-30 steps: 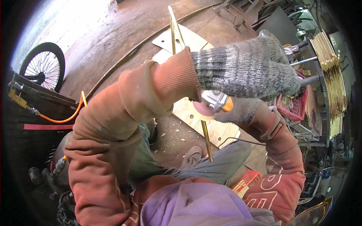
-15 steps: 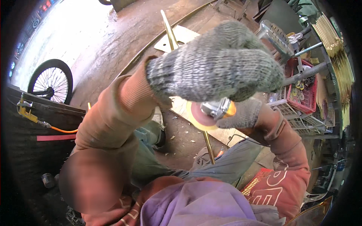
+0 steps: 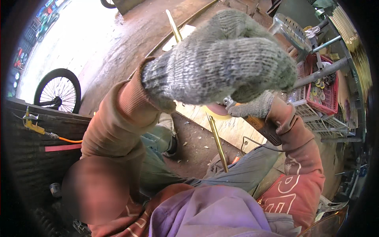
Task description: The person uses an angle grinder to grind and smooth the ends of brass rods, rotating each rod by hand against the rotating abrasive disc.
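My left hand (image 3: 221,67), in a grey knitted glove, is raised close to the camera across the upper middle. Its fingers are curled; whatever they may hold is hidden. Beyond and below it, my right hand (image 3: 252,108), also gloved, grips an angle grinder (image 3: 262,129) with a yellow and dark body. The grinder's pinkish disc with a yellow rim (image 3: 217,111) is partly covered by my left hand. Close by the disc, a shiny gold-coloured tube (image 3: 217,142) slants toward my legs, its far end showing beyond my left wrist. I cannot tell whether disc and tube touch.
A wooden board (image 3: 237,132) lies beneath the tube, with a dark cord (image 3: 256,143) over it. At right, a red basket (image 3: 325,104) of discs stands by a metal rack (image 3: 325,73). A spoked wheel (image 3: 58,96) and an air gun (image 3: 33,125) are at left.
The grinder has turned and moved, so its body shows more and its disc is more hidden. My left hand has shifted slightly left. The view has tilted a little.
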`<state>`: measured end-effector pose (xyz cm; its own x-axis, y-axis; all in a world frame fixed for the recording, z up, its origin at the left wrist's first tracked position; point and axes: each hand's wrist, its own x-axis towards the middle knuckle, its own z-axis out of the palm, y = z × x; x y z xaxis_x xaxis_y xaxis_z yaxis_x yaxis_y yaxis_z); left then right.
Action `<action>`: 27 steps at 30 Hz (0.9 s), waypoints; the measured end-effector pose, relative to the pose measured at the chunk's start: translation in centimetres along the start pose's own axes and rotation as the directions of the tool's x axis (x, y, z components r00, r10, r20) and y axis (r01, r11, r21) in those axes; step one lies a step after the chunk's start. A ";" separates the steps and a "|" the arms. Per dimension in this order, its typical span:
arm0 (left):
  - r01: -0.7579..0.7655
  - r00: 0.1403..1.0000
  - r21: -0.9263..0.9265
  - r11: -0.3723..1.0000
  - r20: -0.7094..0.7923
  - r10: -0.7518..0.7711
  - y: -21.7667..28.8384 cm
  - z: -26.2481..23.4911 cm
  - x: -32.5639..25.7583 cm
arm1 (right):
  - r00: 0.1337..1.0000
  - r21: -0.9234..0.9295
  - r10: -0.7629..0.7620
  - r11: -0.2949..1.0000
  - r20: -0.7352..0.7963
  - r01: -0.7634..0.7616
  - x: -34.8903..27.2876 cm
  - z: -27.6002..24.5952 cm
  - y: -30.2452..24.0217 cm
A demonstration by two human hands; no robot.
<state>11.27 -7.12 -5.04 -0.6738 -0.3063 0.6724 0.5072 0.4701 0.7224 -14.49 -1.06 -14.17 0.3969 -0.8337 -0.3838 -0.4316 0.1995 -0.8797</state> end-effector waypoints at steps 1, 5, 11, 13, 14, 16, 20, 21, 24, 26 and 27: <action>-0.003 1.000 -0.006 1.000 0.002 0.003 -0.3 0.1 0.1 | 1.000 0.107 -0.011 0.994 -0.007 0.012 -0.3 0.1 0.3; 0.004 1.000 0.013 1.000 0.018 -0.004 -0.3 0.7 0.4 | 0.988 0.332 -0.139 0.937 0.060 0.112 -1.2 2.7 -3.1; -0.168 0.982 0.254 0.952 0.131 0.138 -2.9 4.2 6.1 | 0.988 -0.349 -0.135 0.925 0.073 0.152 -2.6 3.0 -2.9; -0.511 0.838 0.586 0.629 0.174 0.518 -5.3 6.3 8.2 | 0.990 -0.500 -0.133 0.854 0.055 0.143 -3.8 2.2 -2.0; -0.490 0.858 0.596 0.637 0.202 0.472 -4.7 6.1 8.0 | 0.983 -0.567 -0.165 0.804 0.078 0.180 -3.8 2.6 -2.5; -0.456 0.887 0.595 0.661 0.248 0.389 -4.1 5.7 7.7 | 0.998 -0.599 -0.054 0.799 0.021 0.056 -4.2 3.5 -4.0; -0.367 0.924 0.534 0.762 0.305 0.231 -3.9 5.7 7.7 | 0.998 -0.718 0.014 0.694 -0.061 -0.053 -4.1 4.8 -5.4; -0.317 0.937 0.495 0.809 0.294 0.187 -3.7 5.7 7.7 | 0.994 -0.800 0.059 0.591 -0.092 -0.109 -3.9 5.4 -5.1; -0.071 0.979 0.191 0.979 0.200 0.032 -3.2 6.2 8.1 | 0.991 -0.887 0.067 0.441 -0.115 -0.133 -4.2 5.9 -3.7; -0.456 0.889 0.344 0.821 0.223 0.400 -4.7 6.1 8.5 | 0.993 -0.885 0.053 0.451 -0.104 -0.117 -4.3 6.4 -3.8; -0.541 0.841 0.364 0.758 0.241 0.485 -5.7 6.1 8.8 | 0.993 -0.884 -0.003 0.457 -0.116 -0.102 -4.2 6.6 -3.7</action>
<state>-0.85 -7.46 -4.23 -0.4498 0.1695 0.8769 0.5533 0.8236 0.1246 -9.25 5.11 -11.09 0.3018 -0.8884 -0.3460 -0.9534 -0.2790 -0.1153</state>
